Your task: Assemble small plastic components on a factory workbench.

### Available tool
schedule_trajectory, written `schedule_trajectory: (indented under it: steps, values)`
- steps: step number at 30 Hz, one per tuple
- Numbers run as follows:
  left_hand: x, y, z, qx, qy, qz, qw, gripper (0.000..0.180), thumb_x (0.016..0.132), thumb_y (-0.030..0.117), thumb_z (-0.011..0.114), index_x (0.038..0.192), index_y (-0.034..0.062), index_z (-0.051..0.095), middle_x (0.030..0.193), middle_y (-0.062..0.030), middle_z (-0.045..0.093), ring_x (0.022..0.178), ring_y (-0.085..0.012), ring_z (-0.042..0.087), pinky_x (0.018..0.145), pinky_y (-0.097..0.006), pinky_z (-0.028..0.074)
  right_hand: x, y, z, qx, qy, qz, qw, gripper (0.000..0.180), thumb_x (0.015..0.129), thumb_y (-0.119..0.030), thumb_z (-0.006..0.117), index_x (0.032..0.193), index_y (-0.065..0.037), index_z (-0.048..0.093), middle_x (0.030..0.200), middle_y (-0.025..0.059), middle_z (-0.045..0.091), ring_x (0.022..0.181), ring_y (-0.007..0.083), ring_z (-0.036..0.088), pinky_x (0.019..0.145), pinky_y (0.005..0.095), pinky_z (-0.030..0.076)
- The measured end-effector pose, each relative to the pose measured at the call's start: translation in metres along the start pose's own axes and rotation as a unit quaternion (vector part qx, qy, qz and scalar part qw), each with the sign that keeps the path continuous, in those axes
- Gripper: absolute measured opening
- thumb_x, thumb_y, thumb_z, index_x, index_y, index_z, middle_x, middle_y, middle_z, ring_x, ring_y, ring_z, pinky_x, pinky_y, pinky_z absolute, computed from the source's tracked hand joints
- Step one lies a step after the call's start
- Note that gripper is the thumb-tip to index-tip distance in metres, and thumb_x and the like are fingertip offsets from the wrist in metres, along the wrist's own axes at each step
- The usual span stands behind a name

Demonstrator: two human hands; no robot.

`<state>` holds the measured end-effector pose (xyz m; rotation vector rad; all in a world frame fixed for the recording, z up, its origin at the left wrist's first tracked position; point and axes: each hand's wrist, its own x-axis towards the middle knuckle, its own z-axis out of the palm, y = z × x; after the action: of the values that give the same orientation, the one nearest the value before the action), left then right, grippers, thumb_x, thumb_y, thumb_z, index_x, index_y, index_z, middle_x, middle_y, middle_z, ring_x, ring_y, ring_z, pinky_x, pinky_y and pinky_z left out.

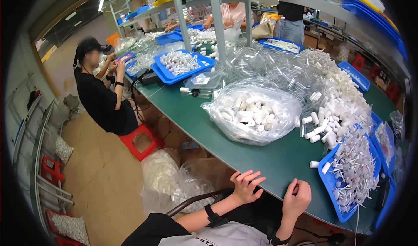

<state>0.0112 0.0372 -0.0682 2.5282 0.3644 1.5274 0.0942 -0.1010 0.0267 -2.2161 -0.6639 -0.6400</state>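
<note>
My left hand [247,186] is at the near edge of the green table [209,130], fingers spread, holding nothing. To its right my right hand [298,198] is curled closed at the same edge; whatever it may hold is hidden. A clear plastic bag [220,106] full of white cylindrical caps [252,113] sits on the table beyond both hands. Nearest to my right hand is a blue tray [329,198] heaped with small white stick-like applicators [353,170]. Loose white caps [320,133] spill beside the bag.
Clear tubes [278,65] pile up behind the bag. Stacked blue trays [163,76] hold white parts farther left. A grey shelf frame [216,24] crosses the table. A person in black [98,96] sits on a red stool [141,141]; filled bags [163,178] lie below the table edge.
</note>
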Motion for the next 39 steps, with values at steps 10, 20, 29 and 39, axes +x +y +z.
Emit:
schedule_trajectory:
  steps: [10,20,29,39]
  values:
    - [0.054,0.015,-0.03,-0.065,-0.07,-0.083,0.992,0.013,0.077,0.022,0.059,0.085,0.0128,0.061,0.08,-0.0012,0.054,0.079,-0.0225,0.043,0.077,-0.038,0.029,0.001,0.006,-0.002,-0.007,-0.013,-0.024,1.0,0.013,0.076,-0.003,0.064,0.069,-0.003,0.053,0.063,0.0084,0.048,0.057,0.0262,0.049,0.049,0.0383,0.038]
    - [0.073,0.019,-0.031,-0.042,-0.092,-0.094,0.99,0.004,0.075,0.011,0.063,0.077,0.0103,0.06,0.071,-0.0021,0.052,0.07,-0.0239,0.046,0.067,-0.037,0.034,-0.003,0.008,-0.004,-0.007,-0.019,-0.022,1.0,0.012,0.075,-0.004,0.065,0.07,-0.003,0.054,0.066,0.0096,0.051,0.059,0.0279,0.051,0.05,0.0386,0.041]
    - [0.077,0.028,-0.025,-0.001,-0.106,-0.112,0.988,0.006,0.072,0.008,0.064,0.074,0.0092,0.059,0.073,-0.0062,0.05,0.073,-0.0274,0.045,0.067,-0.039,0.034,0.006,0.011,-0.008,0.017,-0.016,-0.052,0.998,0.014,0.074,-0.005,0.066,0.068,-0.004,0.054,0.063,0.0102,0.049,0.058,0.0285,0.051,0.051,0.0394,0.04]
    - [0.103,0.05,-0.004,-0.036,-0.223,-0.096,0.969,0.007,0.072,0.011,0.065,0.075,0.0103,0.059,0.066,-0.0016,0.046,0.064,-0.0211,0.047,0.062,-0.035,0.032,0.011,0.006,-0.027,0.003,-0.044,-0.07,0.997,0.017,0.077,-0.016,0.066,0.073,-0.009,0.052,0.069,0.0078,0.047,0.066,0.0244,0.052,0.056,0.0344,0.044]
